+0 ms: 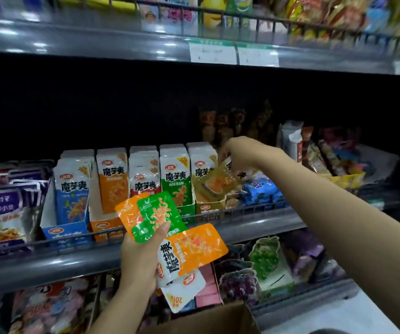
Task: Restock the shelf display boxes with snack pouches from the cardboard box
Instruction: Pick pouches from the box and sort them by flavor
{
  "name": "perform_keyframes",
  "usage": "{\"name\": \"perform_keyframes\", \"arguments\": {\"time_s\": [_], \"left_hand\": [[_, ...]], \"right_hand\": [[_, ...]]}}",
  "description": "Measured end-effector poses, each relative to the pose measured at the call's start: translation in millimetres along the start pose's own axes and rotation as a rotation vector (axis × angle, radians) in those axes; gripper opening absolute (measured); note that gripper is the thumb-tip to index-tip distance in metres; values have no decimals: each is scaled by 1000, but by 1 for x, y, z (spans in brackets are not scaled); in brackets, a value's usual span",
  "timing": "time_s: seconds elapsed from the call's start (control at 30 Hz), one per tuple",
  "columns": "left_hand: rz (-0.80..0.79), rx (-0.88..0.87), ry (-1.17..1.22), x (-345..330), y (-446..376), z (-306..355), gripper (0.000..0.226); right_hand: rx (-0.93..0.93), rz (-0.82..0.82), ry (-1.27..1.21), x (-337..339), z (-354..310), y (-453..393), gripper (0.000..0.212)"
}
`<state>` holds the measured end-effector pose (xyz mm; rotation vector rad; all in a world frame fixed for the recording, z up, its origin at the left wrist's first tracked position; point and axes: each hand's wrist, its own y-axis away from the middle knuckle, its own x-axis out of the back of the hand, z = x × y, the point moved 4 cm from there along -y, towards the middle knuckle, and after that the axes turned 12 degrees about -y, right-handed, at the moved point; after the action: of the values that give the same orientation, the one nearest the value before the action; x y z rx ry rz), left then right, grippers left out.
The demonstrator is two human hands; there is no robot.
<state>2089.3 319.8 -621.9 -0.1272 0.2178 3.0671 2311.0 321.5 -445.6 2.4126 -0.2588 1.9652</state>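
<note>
Cardboard box (208, 319) sits below left hand (141, 259) gripping snack pouches (170, 235).

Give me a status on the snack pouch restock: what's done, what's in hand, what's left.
Looks done: the blue, orange, red and green display boxes stand packed with upright pouches. In hand: the right hand holds an olive-yellow pouch at the olive-yellow display box. Left: the left hand grips a fan of orange and green pouches not yet shelved; the cardboard box contents are hidden.
</note>
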Motion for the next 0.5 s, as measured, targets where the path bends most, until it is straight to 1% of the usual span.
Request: {"name": "perform_keyframes", "arguments": {"time_s": [0.07,0.13,0.23,0.27,0.33,0.4,0.5], "left_hand": [[10,-12,2,1,0,1,39],[21,-21,1,2,-1,2,35],[8,-15,10,3,-1,3,35],[3,-15,16,3,-1,3,36],[-3,-17,27,4,-2,3,37],[-14,-27,34,4,-2,4,38],[-16,-30,46,3,-1,4,38]], "right_hand": [[39,-82,118,-7,-14,-13,51],[53,-104,117,-18,-18,-28,62],[46,-19,-133,-31,-9,-43,76],[37,24,-223,-34,-4,-44,76],[10,100,-339,-38,8,-46,68],[-9,139,-315,-43,16,-46,66],[56,162,-273,-49,16,-47,69]]}}
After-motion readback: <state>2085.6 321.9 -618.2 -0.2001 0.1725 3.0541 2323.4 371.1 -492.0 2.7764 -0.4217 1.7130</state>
